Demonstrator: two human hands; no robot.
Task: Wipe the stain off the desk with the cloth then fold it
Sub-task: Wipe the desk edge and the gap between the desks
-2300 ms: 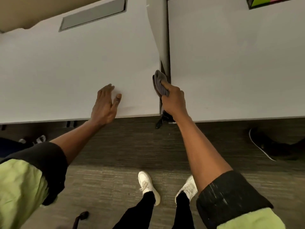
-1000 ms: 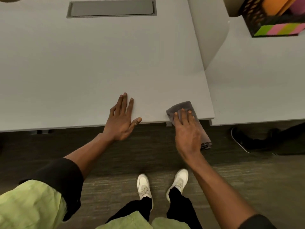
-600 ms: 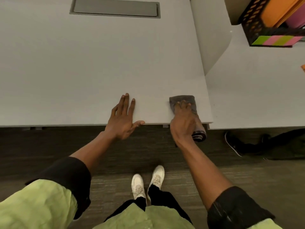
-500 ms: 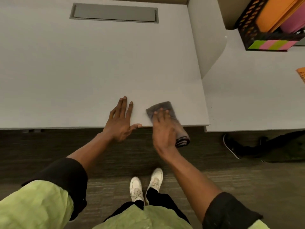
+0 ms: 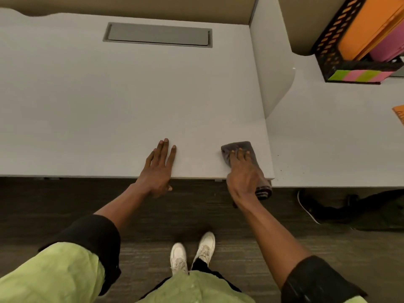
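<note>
A dark grey cloth lies bunched on the near right corner of the light grey desk, one end hanging over the front edge. My right hand presses flat on the cloth, fingers spread over it. My left hand rests palm down on the bare desk near the front edge, fingers apart, holding nothing. I see no clear stain on the desk surface.
A grey cable hatch sits at the back of the desk. A divider panel separates a second desk on the right, which carries a black mesh organiser with coloured paper. Another person's dark shoe shows under it.
My right hand has slid the cloth along the front edge, leftward and then back right toward the desk corner. My left hand has stayed flat in place.
</note>
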